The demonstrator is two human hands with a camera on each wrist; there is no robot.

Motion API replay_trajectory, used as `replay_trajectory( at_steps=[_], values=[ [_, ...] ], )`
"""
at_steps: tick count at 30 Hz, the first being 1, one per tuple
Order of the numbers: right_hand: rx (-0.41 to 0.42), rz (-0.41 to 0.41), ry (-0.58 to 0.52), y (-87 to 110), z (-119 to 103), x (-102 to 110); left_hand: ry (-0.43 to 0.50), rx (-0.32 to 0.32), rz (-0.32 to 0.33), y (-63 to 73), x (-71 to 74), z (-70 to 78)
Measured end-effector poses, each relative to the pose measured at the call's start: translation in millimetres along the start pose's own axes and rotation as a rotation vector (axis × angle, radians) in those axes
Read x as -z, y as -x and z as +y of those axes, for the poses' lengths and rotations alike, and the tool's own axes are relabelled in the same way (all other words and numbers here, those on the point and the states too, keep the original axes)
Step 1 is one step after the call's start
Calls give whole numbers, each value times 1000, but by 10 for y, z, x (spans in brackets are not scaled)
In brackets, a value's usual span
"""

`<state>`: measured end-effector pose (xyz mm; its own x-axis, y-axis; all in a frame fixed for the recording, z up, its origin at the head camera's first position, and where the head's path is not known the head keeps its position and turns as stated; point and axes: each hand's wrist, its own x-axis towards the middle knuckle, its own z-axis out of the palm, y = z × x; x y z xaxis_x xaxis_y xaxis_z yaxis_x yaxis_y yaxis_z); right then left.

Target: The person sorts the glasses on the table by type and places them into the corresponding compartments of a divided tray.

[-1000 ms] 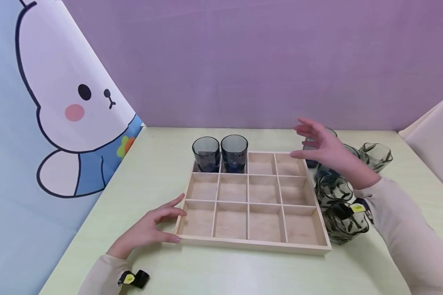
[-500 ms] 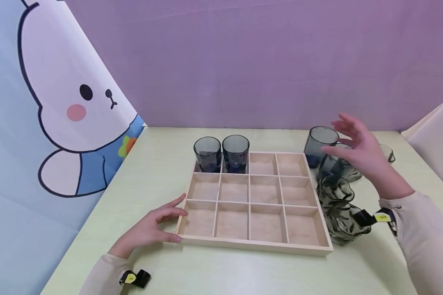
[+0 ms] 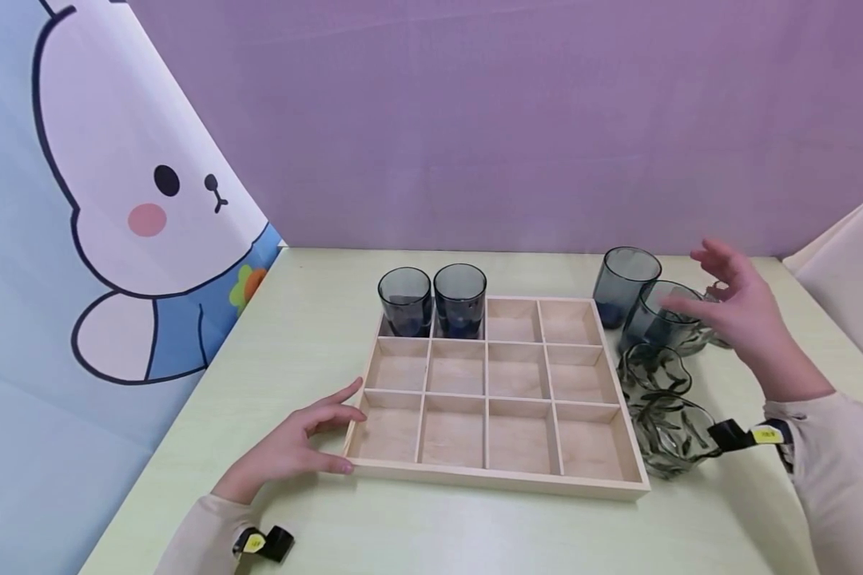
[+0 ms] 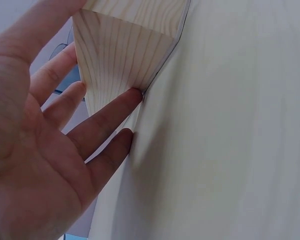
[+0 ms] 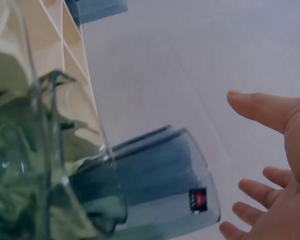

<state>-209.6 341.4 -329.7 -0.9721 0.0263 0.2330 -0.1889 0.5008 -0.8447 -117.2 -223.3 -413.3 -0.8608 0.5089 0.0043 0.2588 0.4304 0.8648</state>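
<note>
My left hand (image 3: 298, 443) rests at the front left corner of a divided wooden tray (image 3: 496, 478). In the left wrist view, its loosely spread fingertips touch the wooden side (image 4: 120, 55). Two blue-grey drinking glasses (image 3: 405, 307) stand in the two left compartments of the back row. My right hand (image 3: 748, 319) hovers with fingers apart, holding nothing, over the group of glasses to the right of the tray. Nearest it is a smooth blue-grey glass (image 3: 650, 323), with another smooth glass (image 3: 624, 283) behind. In the right wrist view, the hand (image 5: 285, 185) is apart from a labelled blue glass (image 5: 155, 180).
Wavy-rimmed grey-green glasses (image 3: 672, 439) stand close along the tray's right side. One more wavy glass is mostly hidden behind my right hand. A purple backdrop (image 3: 511, 120) rises at the table's back edge, and a cartoon-printed cloth (image 3: 108, 263) hangs at left.
My right hand has moved right and slightly down, from beside the back glass to the glasses' far side. The left hand, tray and glasses stay put.
</note>
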Motion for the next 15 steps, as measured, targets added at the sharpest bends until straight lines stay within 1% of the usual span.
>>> replay_trajectory(
  at_steps=[3,7,12,15],
  values=[
    [-37,-47,22,-4,53,-2,7,1,1,1,-1,-5],
    [-86,-142,36,-26,109,-14,7,-19,-1,-3,-4,-9],
    [-103,-261,76,-52,176,-28,3,-44,-3,-10,-2,-14],
    [-103,-289,103,-52,206,-31,4,-48,-5,-11,1,-25]
  ],
)
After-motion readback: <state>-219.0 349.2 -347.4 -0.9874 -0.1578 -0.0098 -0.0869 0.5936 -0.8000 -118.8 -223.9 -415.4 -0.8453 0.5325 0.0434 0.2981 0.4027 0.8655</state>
